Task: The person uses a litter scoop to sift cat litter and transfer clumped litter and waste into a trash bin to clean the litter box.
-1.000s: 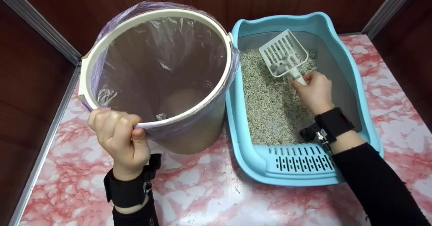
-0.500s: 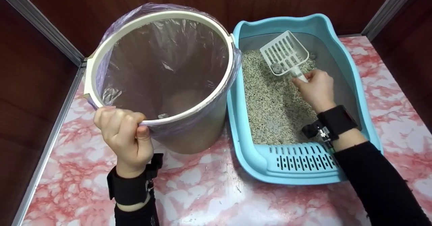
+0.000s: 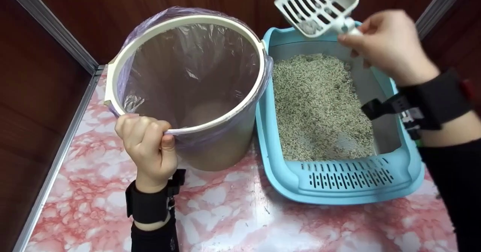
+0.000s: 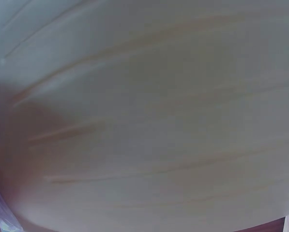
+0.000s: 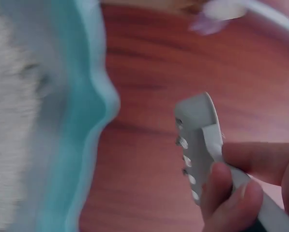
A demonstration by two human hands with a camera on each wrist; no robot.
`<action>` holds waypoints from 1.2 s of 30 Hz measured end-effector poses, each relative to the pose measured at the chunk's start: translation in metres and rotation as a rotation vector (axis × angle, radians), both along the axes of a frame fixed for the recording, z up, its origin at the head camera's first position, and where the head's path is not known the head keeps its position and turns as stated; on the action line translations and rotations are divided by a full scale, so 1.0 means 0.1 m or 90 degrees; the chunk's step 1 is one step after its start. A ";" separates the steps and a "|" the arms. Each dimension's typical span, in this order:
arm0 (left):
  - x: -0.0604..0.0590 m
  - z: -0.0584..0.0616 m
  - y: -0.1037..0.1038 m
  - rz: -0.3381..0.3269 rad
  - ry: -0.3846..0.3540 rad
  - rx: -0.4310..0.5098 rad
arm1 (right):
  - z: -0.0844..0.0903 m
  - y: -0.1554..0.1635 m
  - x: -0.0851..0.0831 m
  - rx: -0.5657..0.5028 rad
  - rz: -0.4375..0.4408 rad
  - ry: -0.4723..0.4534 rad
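The right hand (image 3: 391,45) pinches the handle of the white scoop (image 3: 317,5), held up over the far end of the blue litter box (image 3: 338,184) with grey clumps inside (not dumped yet). The left hand (image 3: 148,146) grips the rim of the lined bin (image 3: 188,75), left of the box. Both sit on a pink marble table (image 3: 233,218) by dark wood walls (image 3: 49,105).

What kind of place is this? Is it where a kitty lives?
Probably a home corner for cat care: a blue litter box full of litter, a slotted scoop, and a bag-lined bin on a pink marbled surface.
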State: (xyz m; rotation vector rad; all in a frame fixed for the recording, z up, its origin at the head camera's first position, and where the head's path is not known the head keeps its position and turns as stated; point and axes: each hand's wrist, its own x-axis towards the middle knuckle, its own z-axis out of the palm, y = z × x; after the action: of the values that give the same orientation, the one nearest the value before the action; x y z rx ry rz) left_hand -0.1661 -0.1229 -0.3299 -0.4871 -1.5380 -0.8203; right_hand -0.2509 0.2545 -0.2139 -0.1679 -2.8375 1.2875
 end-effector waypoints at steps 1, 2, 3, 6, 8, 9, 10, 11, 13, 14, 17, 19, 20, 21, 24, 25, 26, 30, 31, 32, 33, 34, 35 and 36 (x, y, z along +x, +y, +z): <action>-0.01 0.00 0.00 0.001 -0.001 -0.002 | 0.07 -0.02 -0.02 0.011 0.015 0.010; -0.01 0.00 0.01 0.002 -0.003 -0.003 | 0.14 -0.04 -0.04 0.013 0.030 0.017; -0.02 0.01 0.01 0.003 -0.003 -0.005 | 0.19 -0.08 -0.06 0.013 0.046 0.020; -0.03 0.01 0.02 0.004 -0.004 -0.009 | 0.27 -0.26 -0.13 0.039 0.101 0.023; -0.04 0.01 0.04 0.005 -0.004 -0.010 | 0.29 -0.44 -0.14 0.062 0.139 0.017; -0.04 0.01 0.04 0.004 -0.004 -0.010 | 0.28 -0.54 -0.13 0.076 0.158 0.014; -0.04 0.01 0.05 0.003 -0.003 -0.010 | 0.27 -0.64 -0.12 0.096 0.178 0.018; -0.04 0.01 0.06 0.002 -0.003 -0.010 | 0.25 -0.74 -0.09 0.111 0.195 0.018; -0.04 0.01 0.08 -0.001 -0.003 -0.011 | 0.20 -0.94 -0.02 0.171 0.221 0.046; -0.04 0.01 0.09 -0.002 -0.002 -0.011 | 0.17 -1.03 0.01 0.201 0.231 0.061; -0.05 0.01 0.11 -0.006 0.000 -0.012 | 0.09 -1.25 0.13 0.322 0.236 0.128; -0.05 0.01 0.12 -0.008 0.002 -0.013 | 0.04 -1.34 0.20 0.405 0.236 0.193; -0.05 0.01 0.13 -0.009 0.002 -0.014 | 0.01 -1.37 0.22 0.437 0.236 0.231; -0.05 0.00 0.13 -0.010 0.002 -0.014 | -0.01 -1.39 0.24 0.467 0.236 0.270; -0.05 0.00 0.14 -0.011 0.003 -0.016 | -0.08 -1.43 0.28 0.539 0.239 0.385; -0.04 0.00 0.14 -0.011 0.003 -0.016 | -0.11 -1.44 0.29 0.557 0.237 0.412; -0.04 0.00 0.14 -0.011 0.002 -0.016 | -0.13 -1.45 0.31 0.571 0.235 0.435; -0.03 0.01 0.14 -0.008 -0.002 -0.015 | -0.19 -1.51 0.34 0.613 0.234 0.495; -0.03 0.01 0.14 -0.007 -0.003 -0.015 | -0.20 -1.52 0.35 0.617 0.238 0.505; -0.03 0.01 0.14 -0.007 -0.003 -0.015 | -0.20 -1.53 0.35 0.617 0.244 0.514; -0.03 0.01 0.14 -0.006 -0.004 -0.015 | -0.20 -1.54 0.35 0.617 0.251 0.525; -0.03 0.01 0.14 -0.007 -0.004 -0.015 | -0.20 -1.55 0.35 0.617 0.258 0.533; -0.03 0.01 0.14 -0.007 -0.004 -0.015 | -0.20 -1.55 0.35 0.617 0.264 0.541; -0.04 0.01 0.14 -0.007 -0.004 -0.015 | -0.20 -1.56 0.35 0.618 0.269 0.547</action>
State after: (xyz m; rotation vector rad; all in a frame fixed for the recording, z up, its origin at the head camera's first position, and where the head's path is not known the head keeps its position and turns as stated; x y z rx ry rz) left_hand -0.1697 -0.1091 -0.3288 -0.5115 -1.5538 -0.8139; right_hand -0.2161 0.0990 -0.2339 0.8035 -2.3677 -0.1698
